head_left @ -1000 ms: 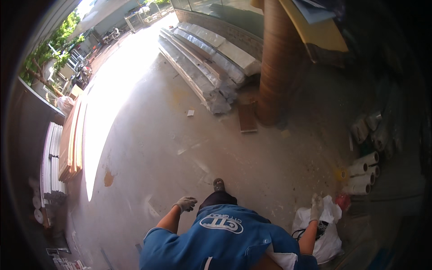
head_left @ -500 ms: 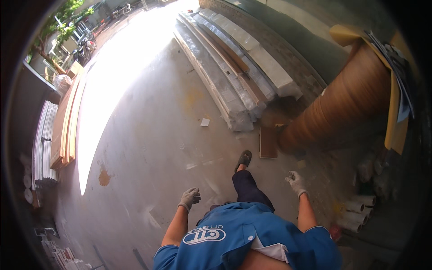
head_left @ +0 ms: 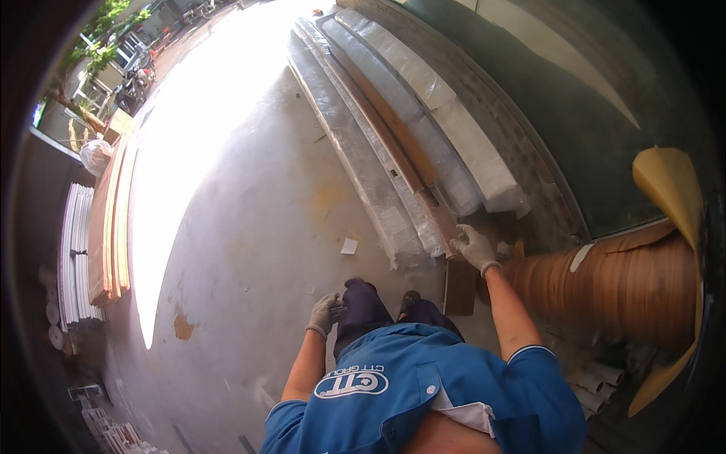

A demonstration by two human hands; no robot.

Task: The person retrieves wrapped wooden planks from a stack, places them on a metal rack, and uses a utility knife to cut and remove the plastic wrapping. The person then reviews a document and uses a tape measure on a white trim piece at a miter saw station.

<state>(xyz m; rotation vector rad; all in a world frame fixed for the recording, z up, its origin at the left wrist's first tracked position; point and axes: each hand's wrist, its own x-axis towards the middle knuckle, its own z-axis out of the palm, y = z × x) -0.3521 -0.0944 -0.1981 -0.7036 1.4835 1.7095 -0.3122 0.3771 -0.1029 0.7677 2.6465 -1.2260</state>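
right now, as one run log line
left hand: by thigh | right hand: at near end of brown strip, contact unclear | wrapped bundles: alongside

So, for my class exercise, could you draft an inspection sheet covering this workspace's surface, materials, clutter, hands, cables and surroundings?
Surface: grey floor, with a brown stain at left.
Materials: long plastic-wrapped bundles side by side on the floor, a narrow brown strip among them.
Clutter: white scrap and brown block on the floor.
Hands: gloved right hand at the strip's near end, grip unclear; gloved left hand beside the dark trouser leg.
Cables: nothing seen.
Surroundings: wood-grain roll at right, stacked brown boards at left.
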